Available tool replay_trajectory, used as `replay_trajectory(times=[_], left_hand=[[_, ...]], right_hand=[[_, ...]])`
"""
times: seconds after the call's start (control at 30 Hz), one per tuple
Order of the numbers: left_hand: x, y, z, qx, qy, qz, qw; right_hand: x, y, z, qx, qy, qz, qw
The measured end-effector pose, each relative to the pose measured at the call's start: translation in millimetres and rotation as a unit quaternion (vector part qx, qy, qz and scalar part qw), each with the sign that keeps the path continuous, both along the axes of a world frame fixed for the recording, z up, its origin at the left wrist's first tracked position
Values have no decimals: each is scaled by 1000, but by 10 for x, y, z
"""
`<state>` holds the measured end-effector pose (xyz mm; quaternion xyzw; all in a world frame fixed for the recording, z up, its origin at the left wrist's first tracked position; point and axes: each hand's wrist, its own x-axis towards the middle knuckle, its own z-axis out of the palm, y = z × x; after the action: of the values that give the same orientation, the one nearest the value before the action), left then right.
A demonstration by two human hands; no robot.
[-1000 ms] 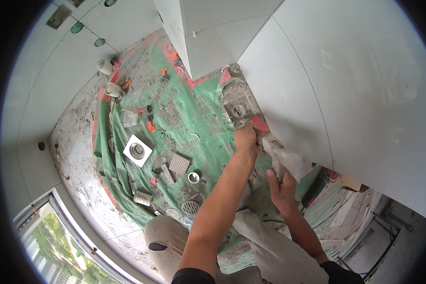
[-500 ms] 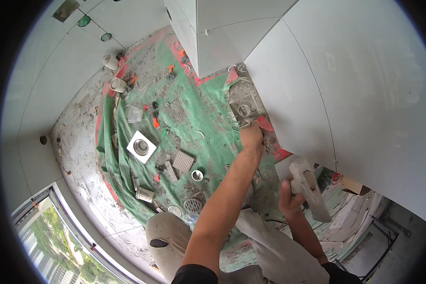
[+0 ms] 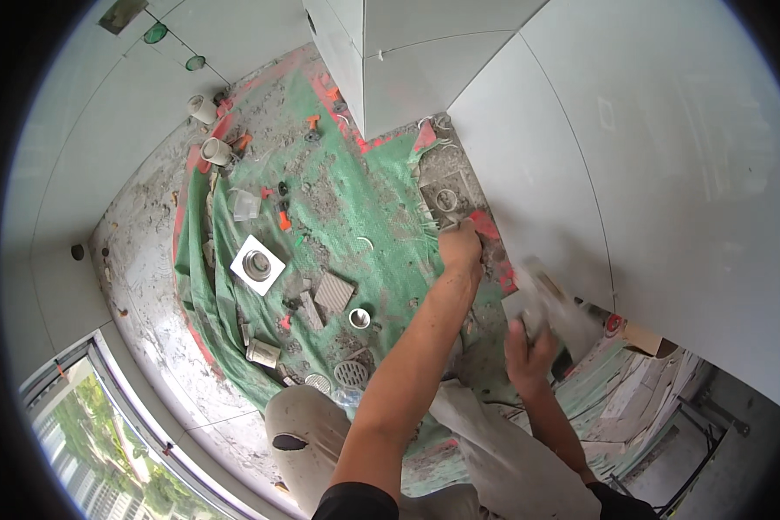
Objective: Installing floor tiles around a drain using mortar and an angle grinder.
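Observation:
My left hand (image 3: 461,246) is closed low over the floor, beside a square recess with a round pipe opening (image 3: 446,200) near the right wall. What its fingers hold, if anything, is hidden. Nearer to me and further right, my right hand (image 3: 529,354) grips a chunky, pale, mortar-smeared hand tool (image 3: 556,305), smeared by motion, so its exact kind does not show. Frayed edges of a green woven sheet (image 3: 390,195) reach the recess just left of my left hand.
A white square floor drain cover (image 3: 271,279), a ribbed tile piece (image 3: 334,292), a white pipe ring (image 3: 360,319) and a round grate (image 3: 351,374) lie on the sheet. White pipe pieces (image 3: 216,152) stand far left. A tiled wall corner (image 3: 366,130) juts in ahead.
The tool in my right hand has swung slightly left and up and is now blurred. My left hand stays in place by the recess.

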<state>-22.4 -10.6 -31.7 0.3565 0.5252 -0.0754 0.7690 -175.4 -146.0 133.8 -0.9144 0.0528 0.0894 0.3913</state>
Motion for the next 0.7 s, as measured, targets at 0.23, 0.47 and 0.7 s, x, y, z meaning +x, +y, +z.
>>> replay_trajectory(times=[0.23, 0.47, 0.7], left_hand=[[-44, 81, 53, -24, -39, 30, 999], [-89, -37, 455, -56, -62, -23, 996], [138, -54, 575, -150, -33, 90, 984]], right_hand=[[194, 220, -65, -14, 73, 46, 996], [47, -104, -123, -5, -36, 24, 999], [35, -62, -54, 16, -90, 18, 996]])
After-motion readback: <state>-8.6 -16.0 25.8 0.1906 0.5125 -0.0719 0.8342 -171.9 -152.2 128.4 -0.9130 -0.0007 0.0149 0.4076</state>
